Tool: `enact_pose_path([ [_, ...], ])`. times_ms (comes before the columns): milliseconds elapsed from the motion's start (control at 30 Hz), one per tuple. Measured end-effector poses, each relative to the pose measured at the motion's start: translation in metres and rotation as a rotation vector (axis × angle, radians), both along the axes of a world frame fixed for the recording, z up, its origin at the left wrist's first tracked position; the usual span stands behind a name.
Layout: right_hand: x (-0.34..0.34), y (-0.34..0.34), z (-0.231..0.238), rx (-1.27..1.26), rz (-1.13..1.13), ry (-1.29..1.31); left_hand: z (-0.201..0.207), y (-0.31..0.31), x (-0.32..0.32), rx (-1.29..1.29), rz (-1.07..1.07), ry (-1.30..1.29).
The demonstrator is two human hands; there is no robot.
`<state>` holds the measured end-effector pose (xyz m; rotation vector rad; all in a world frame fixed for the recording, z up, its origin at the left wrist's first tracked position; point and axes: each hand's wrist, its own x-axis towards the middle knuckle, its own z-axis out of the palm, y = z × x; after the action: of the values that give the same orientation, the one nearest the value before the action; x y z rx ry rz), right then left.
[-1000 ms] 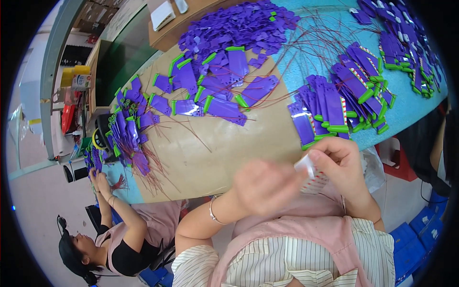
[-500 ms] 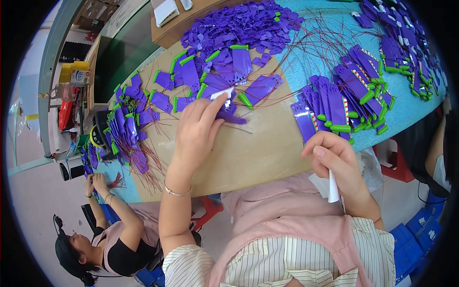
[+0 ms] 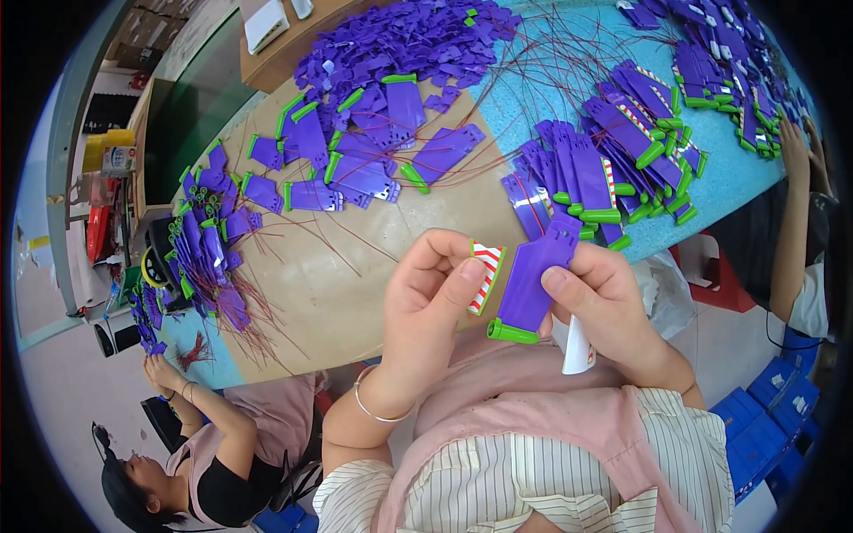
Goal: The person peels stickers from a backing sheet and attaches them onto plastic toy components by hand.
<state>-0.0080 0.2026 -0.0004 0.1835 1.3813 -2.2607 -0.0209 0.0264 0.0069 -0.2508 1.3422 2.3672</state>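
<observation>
Just above my lap my two hands are close together. Between the fingertips of my left hand (image 3: pixel 431 289) is a small striped sticker (image 3: pixel 486 277), red and white with green edges. It is beside a purple plastic wing piece (image 3: pixel 535 275) and apart from it. My right hand (image 3: pixel 609 298) pinches that piece, which stands tilted with its green tubular end (image 3: pixel 513 332) toward me. A curled white paper strip (image 3: pixel 578 346) hangs from the same hand, below the thumb. The fingers behind the piece are hidden.
Purple parts (image 3: pixel 400 44) are heaped at the back. Wing pieces with green ends (image 3: pixel 311 138) and thin red wires lie about the brown board (image 3: pixel 373 293). Striped pieces (image 3: pixel 613 182) are stacked at right. A co-worker (image 3: pixel 222 426) sits at left; another person's arm (image 3: pixel 791 204) is at far right.
My left hand has come back from the board toward me and now has the striped sticker. My right hand now holds a purple wing piece along with the white paper strip.
</observation>
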Motion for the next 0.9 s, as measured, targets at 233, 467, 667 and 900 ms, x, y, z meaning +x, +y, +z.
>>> enact_pose_path([
  [233,-0.002,0.003,0.007,0.069,0.034,-0.043,-0.001,0.012,0.007,-0.105,-0.002,0.251],
  [467,-0.001,0.004,0.005,0.074,0.032,-0.042,-0.004,0.014,0.011,-0.191,-0.005,0.329],
  [667,-0.002,0.004,0.007,0.081,0.042,-0.038,-0.004,0.016,0.011,-0.212,0.029,0.327],
  [900,0.001,0.007,0.001,0.12,0.042,0.063,-0.014,0.009,0.011,-0.537,-0.007,0.588],
])
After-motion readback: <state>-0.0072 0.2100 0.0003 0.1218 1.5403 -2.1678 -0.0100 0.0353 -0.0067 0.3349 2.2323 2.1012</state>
